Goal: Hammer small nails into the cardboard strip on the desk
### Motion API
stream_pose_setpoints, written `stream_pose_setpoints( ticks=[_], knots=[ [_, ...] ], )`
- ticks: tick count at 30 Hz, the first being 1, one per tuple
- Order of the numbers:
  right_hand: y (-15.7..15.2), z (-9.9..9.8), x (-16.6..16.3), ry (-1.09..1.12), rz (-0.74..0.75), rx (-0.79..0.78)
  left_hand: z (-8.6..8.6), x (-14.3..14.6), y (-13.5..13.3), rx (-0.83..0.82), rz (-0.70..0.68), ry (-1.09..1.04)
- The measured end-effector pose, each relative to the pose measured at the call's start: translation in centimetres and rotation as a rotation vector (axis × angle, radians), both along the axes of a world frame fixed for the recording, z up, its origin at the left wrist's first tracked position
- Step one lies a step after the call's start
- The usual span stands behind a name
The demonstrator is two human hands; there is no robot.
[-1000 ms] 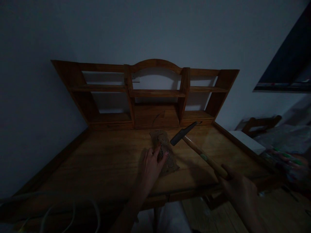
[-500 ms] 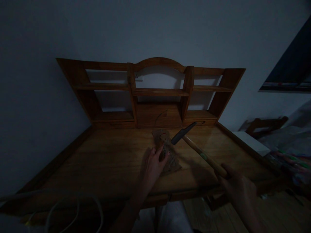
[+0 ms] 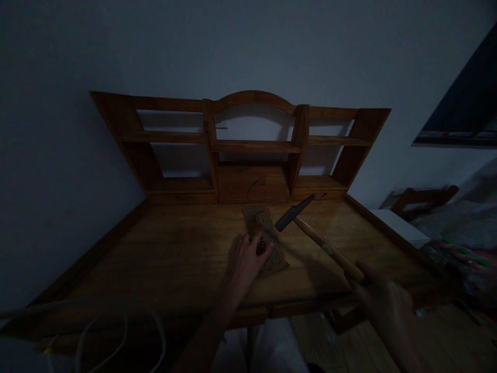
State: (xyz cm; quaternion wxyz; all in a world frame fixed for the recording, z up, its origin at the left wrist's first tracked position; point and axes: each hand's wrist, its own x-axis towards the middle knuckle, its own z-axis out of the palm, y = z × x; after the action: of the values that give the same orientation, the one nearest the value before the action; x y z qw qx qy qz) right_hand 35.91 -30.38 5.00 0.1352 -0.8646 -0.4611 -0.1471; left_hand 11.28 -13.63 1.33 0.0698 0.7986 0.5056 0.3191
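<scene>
Hammer with a dark metal head and pale wooden handle (image 3: pixel 310 230) slants up over the table, its head hanging just above and to the right of a flat brown piece of cardboard (image 3: pixel 267 243) that lies on the wood near the middle. Right hand (image 3: pixel 382 305) is wrapped around the butt end of that handle, down at the table's front edge, fingers closed on it. Left hand (image 3: pixel 246 261) is out over the near end of the cardboard, fingers loosely spread and bent, the tips pressing on or pinching something small and dark there; too dim to tell what it is. The forearm runs back toward the bottom of the view.

Under it all, the warm brown wooden table (image 3: pixel 174 259) has a raised lip along both sides. At its back stands a wooden shelf unit with an arched top (image 3: pixel 252 150), open compartments left and right, against a pale wall (image 3: pixel 248 46). Pale cables (image 3: pixel 116 331) loop at the lower left corner. Off to the right, past the table edge, a white slab (image 3: pixel 396 225) lies, with a dark wooden chair frame (image 3: pixel 419 197) behind it, and blurred colourful clutter nearby. Light is very low everywhere
</scene>
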Motion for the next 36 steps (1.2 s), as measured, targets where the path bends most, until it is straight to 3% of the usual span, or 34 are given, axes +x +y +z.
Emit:
stream_pose_setpoints(
  ticks=[18, 23, 29, 36],
  knots=[
    [-0.3, 0.2, -0.1, -0.023, 0.02, 0.024, 0.8, -0.2, -0.2, -0.017, -0.022, -0.101],
    [-0.9, -0.4, 0.7, -0.098, -0.017, -0.003, 1.2, -1.3, -2.2, 0.016, 0.03, -0.131],
    [-0.4, -0.1, 0.2, -0.144, -0.045, -0.082, -0.5, -2.8, -5.6, 0.041, -0.032, -0.024],
    [0.4, 0.2, -1.7, -0.257, 0.088, -0.026, -0.5, -2.7, -6.4, 0.043, -0.08, 0.063]
  ],
)
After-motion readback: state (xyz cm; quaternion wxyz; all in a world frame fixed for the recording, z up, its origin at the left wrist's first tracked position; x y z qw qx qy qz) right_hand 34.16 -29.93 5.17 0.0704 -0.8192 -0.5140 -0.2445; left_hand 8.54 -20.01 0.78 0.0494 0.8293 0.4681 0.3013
